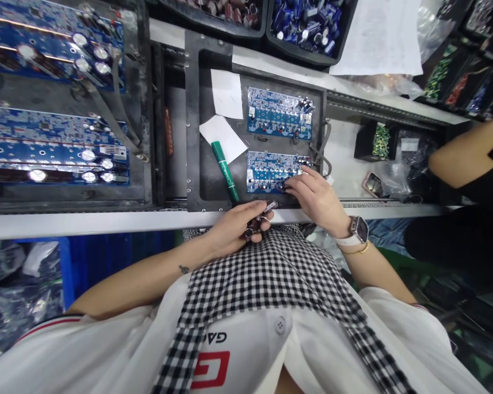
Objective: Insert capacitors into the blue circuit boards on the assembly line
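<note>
My left hand (234, 223) is closed around several brown capacitors (253, 226) at the front edge of the bench. Over the right end of the lower blue circuit board (267, 169), my right hand (314, 196) has its fingertips bent together at the board's surface. Whatever they pinch is too small and hidden to name. A second blue circuit board (275, 109) lies behind it in the same black tray (217, 189). A green marker (225, 171) rests to the left of the boards, partly on a white paper slip (225, 137).
Bins of brown capacitors (234, 12) and blue capacitors (306, 24) stand at the back. Another black tray (137, 109) on the left carries larger populated boards. On the right are a small black box (365, 141) and another person's arm (464, 148).
</note>
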